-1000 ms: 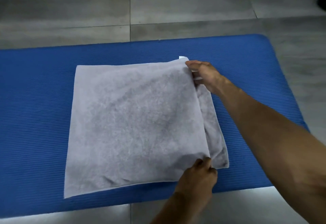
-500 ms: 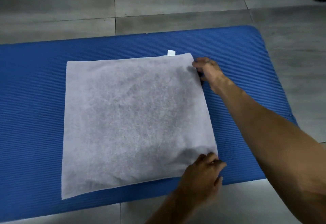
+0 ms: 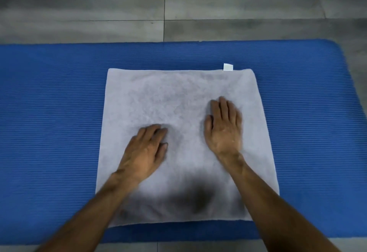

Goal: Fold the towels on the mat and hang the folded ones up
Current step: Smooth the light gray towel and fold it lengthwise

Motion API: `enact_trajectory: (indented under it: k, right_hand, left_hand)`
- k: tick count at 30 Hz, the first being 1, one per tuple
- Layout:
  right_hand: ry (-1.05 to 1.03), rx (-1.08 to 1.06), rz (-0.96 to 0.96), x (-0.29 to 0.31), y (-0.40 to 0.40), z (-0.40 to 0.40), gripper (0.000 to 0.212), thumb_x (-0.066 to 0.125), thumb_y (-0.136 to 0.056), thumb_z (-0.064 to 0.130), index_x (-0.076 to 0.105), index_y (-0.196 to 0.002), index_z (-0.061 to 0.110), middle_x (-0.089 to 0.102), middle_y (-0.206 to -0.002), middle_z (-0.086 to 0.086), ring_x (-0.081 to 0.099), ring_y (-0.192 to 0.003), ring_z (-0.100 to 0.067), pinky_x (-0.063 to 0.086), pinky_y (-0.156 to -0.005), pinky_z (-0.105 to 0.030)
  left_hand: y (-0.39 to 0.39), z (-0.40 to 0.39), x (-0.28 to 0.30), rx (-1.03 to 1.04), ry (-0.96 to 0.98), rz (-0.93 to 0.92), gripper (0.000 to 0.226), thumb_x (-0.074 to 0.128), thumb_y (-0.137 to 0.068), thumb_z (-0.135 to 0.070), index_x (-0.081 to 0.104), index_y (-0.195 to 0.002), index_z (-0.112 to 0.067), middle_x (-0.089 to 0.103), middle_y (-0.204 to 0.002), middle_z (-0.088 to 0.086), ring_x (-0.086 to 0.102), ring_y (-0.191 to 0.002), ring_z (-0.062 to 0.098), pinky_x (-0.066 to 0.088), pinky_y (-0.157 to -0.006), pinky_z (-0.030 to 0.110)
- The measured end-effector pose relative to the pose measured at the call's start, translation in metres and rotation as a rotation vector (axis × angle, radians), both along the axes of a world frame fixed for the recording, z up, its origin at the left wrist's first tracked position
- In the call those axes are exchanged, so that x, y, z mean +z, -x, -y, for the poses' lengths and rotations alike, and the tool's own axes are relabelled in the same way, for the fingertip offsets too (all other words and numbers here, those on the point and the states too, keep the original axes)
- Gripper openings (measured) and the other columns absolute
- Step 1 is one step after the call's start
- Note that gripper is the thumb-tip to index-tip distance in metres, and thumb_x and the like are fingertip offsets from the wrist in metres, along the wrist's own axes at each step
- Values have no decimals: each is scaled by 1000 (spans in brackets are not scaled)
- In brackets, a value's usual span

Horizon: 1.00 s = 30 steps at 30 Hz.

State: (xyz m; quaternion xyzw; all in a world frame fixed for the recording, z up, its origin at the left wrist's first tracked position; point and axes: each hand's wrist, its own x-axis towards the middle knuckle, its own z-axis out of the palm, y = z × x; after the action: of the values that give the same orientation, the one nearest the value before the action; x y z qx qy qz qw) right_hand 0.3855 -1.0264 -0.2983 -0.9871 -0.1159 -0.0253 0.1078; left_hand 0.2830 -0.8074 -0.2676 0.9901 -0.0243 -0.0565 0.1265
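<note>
The grey tiled floor carries a blue ribbed mat. A folded grey towel lies flat at mat centre. The left hand and right hand rest palm-down on it, fingers straight, gripping nothing. A white tag projects from the towel's far edge.

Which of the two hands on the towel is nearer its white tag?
The right hand. It lies flat on the grey towel further up and toward the right side, below the white tag; the left hand rests lower and left of it.
</note>
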Motion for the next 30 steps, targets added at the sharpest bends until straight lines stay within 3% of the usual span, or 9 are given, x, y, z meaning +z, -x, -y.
enact_trajectory:
  k: [3, 5, 8, 10, 12, 17, 21, 26, 30]
  right_hand:
    - [53, -7, -44, 2, -3, -3, 52, 37, -98, 35, 38, -146, 15, 35, -153, -11, 31, -140, -33, 20, -117, -46]
    - [64, -14, -55, 3, -3, -5, 53, 37, -98, 36, 37, -147, 16, 34, -154, -11, 30, -141, -33, 20, -117, -47]
    - [76, -35, -73, 3, -6, -7, 54, 37, -98, 38, 34, -148, 18, 32, -156, -9, 28, -143, -32, 19, -118, -46]
    - [82, -39, -86, 3, -6, -8, 55, 36, -97, 38, 33, -148, 19, 31, -156, -9, 26, -143, -31, 18, -118, -47]
    - [77, -43, -103, 4, -8, -9, 56, 36, -97, 39, 32, -149, 19, 30, -156, -9, 26, -144, -31, 19, -119, -48]
    - [73, -55, -86, 4, -9, -10, 57, 33, -96, 40, 36, -148, 18, 33, -155, -10, 28, -143, -32, 21, -118, -49]
    - [58, -53, -73, 4, -8, -9, 56, 34, -95, 39, 38, -147, 18, 34, -155, -10, 28, -142, -32, 18, -117, -48]
    - [60, -50, -66, 6, -7, -10, 56, 33, -94, 39, 40, -146, 18, 37, -153, -10, 30, -141, -33, 21, -115, -48]
    - [71, -39, -117, 9, -6, -9, 59, 29, -95, 42, 34, -149, 18, 31, -156, -10, 24, -143, -33, 15, -116, -48]
  left_hand:
    - [-43, -18, 7, 35, 10, 31, 47, 40, -85, -36, 63, -119, -13, 57, -113, 10, 55, -94, 32, 55, -64, 43]
    - [-72, -26, 7, 93, 50, 13, 52, 40, -88, -39, 55, -131, -14, 51, -127, 15, 50, -109, 37, 53, -79, 49]
    - [-109, -49, 0, 258, 85, -180, 59, 36, -98, -49, 20, -152, -31, 9, -161, 7, 11, -146, 31, 17, -114, 53]
    - [-122, -64, -4, 279, 40, -318, 62, 26, -98, -57, 2, -152, -39, -13, -161, -4, -10, -148, 23, 0, -117, 51]
    - [-121, -70, -10, 276, 40, -324, 62, 20, -97, -60, -5, -151, -41, -21, -159, -6, -18, -147, 22, -7, -117, 50]
    - [-68, -51, -19, 270, 63, -23, 60, 20, -101, -49, 7, -155, -27, -4, -162, 9, -7, -149, 30, 3, -119, 53]
    - [16, -26, -23, 105, 13, -64, 61, 25, -99, -47, 17, -154, -22, 2, -162, 10, 1, -149, 30, 9, -118, 53]
    - [120, -18, -18, 192, -49, -155, 62, 30, -95, -48, 33, -149, -18, 16, -160, 14, 16, -146, 35, 17, -116, 55]
    - [136, -23, -15, 201, -37, -178, 62, 24, -97, -50, 35, -148, -18, 16, -160, 12, 16, -147, 33, 18, -116, 53]
